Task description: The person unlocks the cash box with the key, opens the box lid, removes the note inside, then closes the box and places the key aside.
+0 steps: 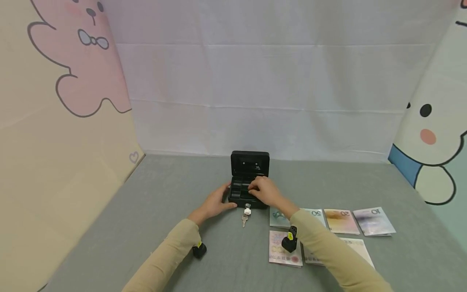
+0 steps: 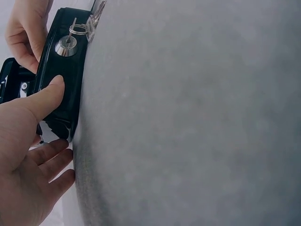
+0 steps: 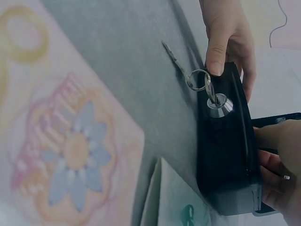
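A small black cash box (image 1: 238, 201) stands on the table with its lid (image 1: 251, 161) raised and a black compartment tray (image 1: 236, 184) inside. My left hand (image 1: 215, 201) holds the box's left front corner, thumb pressed on the front wall and the other fingers along the side. My right hand (image 1: 267, 190) reaches in over the tray with bent fingers; its fingertips are hidden behind the front wall in the right wrist view, and I cannot tell whether they pinch anything. One key sits in the silver lock (image 3: 220, 107), with a second key (image 1: 245, 220) hanging from its ring.
Folded banknotes lie in two rows to the right: a green one (image 1: 279, 219), a 50 (image 1: 316, 215), a 20 (image 1: 341, 222) and a 10 (image 1: 374, 222) behind, a pink one (image 1: 282, 248) and others in front. My right sleeve (image 1: 324, 247) passes over them. A white curtain (image 1: 255, 81) hangs behind.
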A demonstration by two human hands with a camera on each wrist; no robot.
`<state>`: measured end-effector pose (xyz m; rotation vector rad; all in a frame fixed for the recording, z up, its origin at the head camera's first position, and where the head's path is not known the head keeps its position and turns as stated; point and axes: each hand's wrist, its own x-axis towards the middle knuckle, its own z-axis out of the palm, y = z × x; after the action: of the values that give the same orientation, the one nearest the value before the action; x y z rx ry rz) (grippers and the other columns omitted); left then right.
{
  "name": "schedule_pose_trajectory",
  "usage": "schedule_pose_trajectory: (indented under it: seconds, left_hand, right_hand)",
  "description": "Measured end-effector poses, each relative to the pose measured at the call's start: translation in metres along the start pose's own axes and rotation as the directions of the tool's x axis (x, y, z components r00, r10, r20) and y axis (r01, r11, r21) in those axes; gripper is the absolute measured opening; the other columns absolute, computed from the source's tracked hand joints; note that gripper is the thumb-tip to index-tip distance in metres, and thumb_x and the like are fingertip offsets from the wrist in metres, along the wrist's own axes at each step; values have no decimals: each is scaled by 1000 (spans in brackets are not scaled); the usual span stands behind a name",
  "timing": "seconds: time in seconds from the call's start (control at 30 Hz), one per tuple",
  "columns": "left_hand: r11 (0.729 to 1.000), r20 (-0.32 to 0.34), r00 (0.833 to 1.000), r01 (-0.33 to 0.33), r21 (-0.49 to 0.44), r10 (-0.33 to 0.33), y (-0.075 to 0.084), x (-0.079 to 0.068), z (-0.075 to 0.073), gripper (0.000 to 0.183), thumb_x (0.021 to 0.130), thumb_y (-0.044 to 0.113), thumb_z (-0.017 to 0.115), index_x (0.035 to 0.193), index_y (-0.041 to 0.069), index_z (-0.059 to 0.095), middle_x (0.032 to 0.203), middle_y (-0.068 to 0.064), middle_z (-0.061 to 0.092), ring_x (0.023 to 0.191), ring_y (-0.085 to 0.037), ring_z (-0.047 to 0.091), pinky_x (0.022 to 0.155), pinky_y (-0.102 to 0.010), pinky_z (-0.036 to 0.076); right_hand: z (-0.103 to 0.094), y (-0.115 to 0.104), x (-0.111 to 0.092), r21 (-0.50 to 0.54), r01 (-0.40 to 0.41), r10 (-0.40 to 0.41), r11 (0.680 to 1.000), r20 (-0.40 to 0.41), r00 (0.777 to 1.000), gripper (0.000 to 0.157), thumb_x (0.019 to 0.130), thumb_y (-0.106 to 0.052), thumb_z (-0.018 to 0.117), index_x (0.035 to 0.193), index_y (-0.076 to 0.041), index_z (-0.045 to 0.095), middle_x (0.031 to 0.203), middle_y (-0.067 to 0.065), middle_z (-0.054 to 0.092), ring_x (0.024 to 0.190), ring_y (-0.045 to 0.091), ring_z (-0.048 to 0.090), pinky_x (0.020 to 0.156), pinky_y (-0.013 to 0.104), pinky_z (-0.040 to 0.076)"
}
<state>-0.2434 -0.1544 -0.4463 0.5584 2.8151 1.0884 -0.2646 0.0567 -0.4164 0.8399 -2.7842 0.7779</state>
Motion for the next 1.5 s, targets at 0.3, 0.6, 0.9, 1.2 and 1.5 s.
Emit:
schedule_pose_trajectory:
  seconds: [0.3,0.6,0.9,1.2,1.5]
  left_hand:
    - [1000,28,999,16,-16,-16,3,3,-2,82,77,28,73,140,1,28,126,-19,50,118,-31,46,96,-46,38]
    - [998,29,998,48,-37,-47,8,11,-12,89,75,39,72,141,2,27,135,-16,42,120,-30,44,96,-46,39]
    - [997,-57,997,56,-55,-59,33,40,-32,94,78,43,68,146,9,13,148,-10,24,129,-26,34,100,-47,35]
    - [995,-93,993,70,-69,-76,36,48,-33,91,81,40,66,146,6,11,146,-12,27,128,-25,36,102,-45,33]
    - [994,-123,990,55,-97,-67,37,45,-32,85,82,34,67,144,4,18,144,-15,29,127,-28,37,101,-46,35]
  right_hand:
    - [-19,13,-8,149,28,-5,988,-152,988,16,83,-9,65,95,1,67,88,10,60,79,23,56,69,36,49]
    - [-31,37,-12,292,-106,188,951,-268,945,27,82,-6,64,104,7,57,100,21,57,89,32,54,76,45,46]
    - [-34,39,0,403,-167,253,900,-170,953,54,84,-6,61,131,8,37,121,26,49,108,38,49,87,47,44]
    - [-33,30,3,485,-180,244,856,-73,967,75,86,-7,59,143,4,13,145,24,23,124,41,35,98,53,34]
    - [-40,18,-1,554,-191,258,810,-43,965,73,86,-3,58,144,1,14,145,24,19,127,42,31,100,53,31]
